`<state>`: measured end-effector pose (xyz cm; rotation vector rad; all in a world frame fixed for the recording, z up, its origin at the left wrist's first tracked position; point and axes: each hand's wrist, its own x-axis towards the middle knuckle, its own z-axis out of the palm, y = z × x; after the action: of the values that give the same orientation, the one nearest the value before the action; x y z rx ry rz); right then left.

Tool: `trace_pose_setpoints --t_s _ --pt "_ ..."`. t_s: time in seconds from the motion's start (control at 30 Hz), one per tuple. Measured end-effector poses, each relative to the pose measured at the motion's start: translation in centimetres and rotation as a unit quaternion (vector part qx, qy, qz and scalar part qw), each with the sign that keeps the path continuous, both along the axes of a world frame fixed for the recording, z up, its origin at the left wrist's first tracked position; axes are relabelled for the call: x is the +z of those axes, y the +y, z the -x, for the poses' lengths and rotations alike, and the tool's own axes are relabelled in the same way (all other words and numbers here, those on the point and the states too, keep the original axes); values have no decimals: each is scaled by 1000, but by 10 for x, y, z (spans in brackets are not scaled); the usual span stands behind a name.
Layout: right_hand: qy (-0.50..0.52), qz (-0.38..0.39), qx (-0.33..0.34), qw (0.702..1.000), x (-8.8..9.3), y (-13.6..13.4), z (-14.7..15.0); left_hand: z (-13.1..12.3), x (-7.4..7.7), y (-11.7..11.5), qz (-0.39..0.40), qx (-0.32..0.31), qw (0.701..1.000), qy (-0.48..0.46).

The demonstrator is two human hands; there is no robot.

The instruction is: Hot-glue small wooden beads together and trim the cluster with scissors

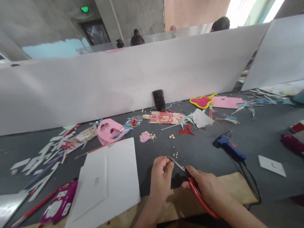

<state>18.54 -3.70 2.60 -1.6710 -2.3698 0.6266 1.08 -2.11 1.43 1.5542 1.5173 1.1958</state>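
My right hand [205, 185] is wrapped round the red handles of a pair of scissors [196, 193], whose blades point up and to the left. The blade tips reach the fingertips of my left hand [162, 174]. Thumb and forefinger of that hand are pinched together; whatever lies between them is too small to make out. Just beyond the blades, small pale bits [175, 155] lie scattered on the dark table [192, 139]. A little cluster of beige pieces [171, 136] sits farther back.
White sheets [118, 177] and a purple case [60, 201] lie left. A blue glue gun [230, 147] with its cord is on the right. Wrapped sticks [166, 117] and a phone [159, 100] stand near the white partition [114, 82]. A white card [272, 165] lies far right.
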Motion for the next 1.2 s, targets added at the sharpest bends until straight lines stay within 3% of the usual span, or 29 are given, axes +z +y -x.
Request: trace_pose_setpoints --t_s 0.13,0.27,0.43,0.63,0.87,1.03,1.2 --pt "-44 -34 -72 996 3 17 -26 13 -4 4 -16 7 997 76" --pt "-151 -85 -142 975 -7 37 -69 22 -10 10 -27 -2 980 196" --pt "-194 -143 -102 965 -20 57 -97 14 -12 21 27 -14 953 302" --pt "-173 -162 -72 969 -17 63 -96 -3 -11 37 29 -36 943 329" --pt "-68 -205 -82 973 -12 45 -98 7 -13 41 35 -21 939 342" --pt "-16 -194 -65 979 -23 31 -67 7 -11 38 28 -22 936 350" --pt "-19 -149 -2 989 -28 25 -25 -3 -14 36 12 -28 930 366"
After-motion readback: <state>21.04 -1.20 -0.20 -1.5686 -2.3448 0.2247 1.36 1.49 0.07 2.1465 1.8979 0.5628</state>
